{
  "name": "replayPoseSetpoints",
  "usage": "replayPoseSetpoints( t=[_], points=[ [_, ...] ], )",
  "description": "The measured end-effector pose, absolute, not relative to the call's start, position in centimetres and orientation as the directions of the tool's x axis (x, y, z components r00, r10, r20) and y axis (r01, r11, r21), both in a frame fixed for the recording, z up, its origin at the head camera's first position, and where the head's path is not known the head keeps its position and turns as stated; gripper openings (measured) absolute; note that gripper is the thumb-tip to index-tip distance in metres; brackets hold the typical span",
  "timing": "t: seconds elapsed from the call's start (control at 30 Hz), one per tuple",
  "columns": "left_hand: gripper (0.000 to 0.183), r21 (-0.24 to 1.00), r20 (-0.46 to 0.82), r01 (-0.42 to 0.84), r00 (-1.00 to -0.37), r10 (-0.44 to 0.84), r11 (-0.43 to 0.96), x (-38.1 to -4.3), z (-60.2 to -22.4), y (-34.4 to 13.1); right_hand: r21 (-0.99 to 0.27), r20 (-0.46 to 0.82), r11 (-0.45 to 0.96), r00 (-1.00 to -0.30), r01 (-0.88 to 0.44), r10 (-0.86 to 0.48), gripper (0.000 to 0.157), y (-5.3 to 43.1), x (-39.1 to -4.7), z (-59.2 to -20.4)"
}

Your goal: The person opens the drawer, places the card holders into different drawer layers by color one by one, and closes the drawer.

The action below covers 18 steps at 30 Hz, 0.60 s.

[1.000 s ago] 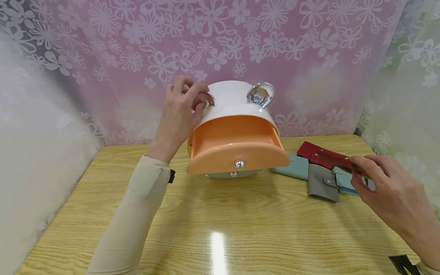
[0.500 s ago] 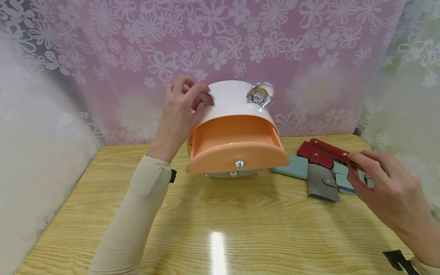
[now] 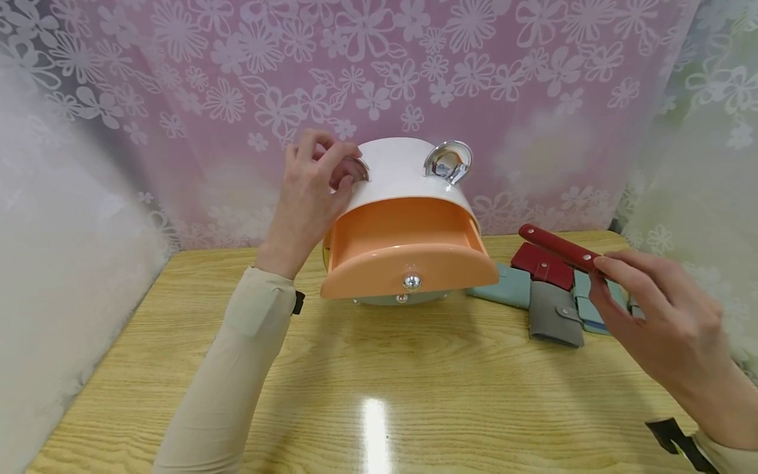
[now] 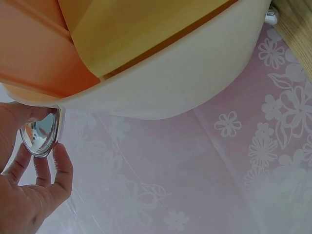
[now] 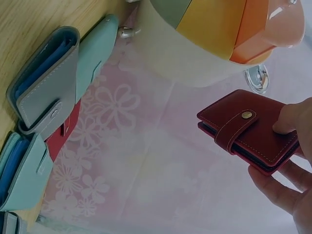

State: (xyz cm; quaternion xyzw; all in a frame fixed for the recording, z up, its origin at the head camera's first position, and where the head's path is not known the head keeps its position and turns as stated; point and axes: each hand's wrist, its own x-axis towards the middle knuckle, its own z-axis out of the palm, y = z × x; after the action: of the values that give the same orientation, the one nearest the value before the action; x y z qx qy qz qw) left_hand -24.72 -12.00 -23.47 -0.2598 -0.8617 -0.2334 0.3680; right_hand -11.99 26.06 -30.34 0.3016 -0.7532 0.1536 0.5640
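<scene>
fingers (image 5: pixel 278 190) pinch red wallet (image 5: pixel 261 131) above wooden table (image 3: pixel 320 382), floral curtain (image 3: pixel 379 72) behind

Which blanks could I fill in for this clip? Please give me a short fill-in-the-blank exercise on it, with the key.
1. The wallet held by the right grip is coloured ____.
2. In the head view, the left grip holds the silver ear on the ____ side of the white box.
3. The open drawer is coloured ____.
4. The number of silver knobs on its front is ____.

Missing words: red; left; orange; one.
</scene>
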Motion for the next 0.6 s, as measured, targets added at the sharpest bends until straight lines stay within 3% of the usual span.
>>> replayPoseSetpoints(
  t=[0.43, 0.6],
  points=[
    [0.025, 0.215, 0.756, 0.620, -0.594, 0.273, 0.755, -24.8, -23.4, -12.0, 0.087, 0.984, 0.740, -0.056, -0.667, -0.167, 0.036, 23.9, -12.5, -29.2],
    [0.026, 0.218, 0.752, 0.620, -0.599, 0.275, 0.754, -24.7, -23.4, -12.0, 0.077, 0.994, 0.728, -0.004, -0.682, -0.109, 0.025, 22.8, -12.6, -29.0]
  ],
)
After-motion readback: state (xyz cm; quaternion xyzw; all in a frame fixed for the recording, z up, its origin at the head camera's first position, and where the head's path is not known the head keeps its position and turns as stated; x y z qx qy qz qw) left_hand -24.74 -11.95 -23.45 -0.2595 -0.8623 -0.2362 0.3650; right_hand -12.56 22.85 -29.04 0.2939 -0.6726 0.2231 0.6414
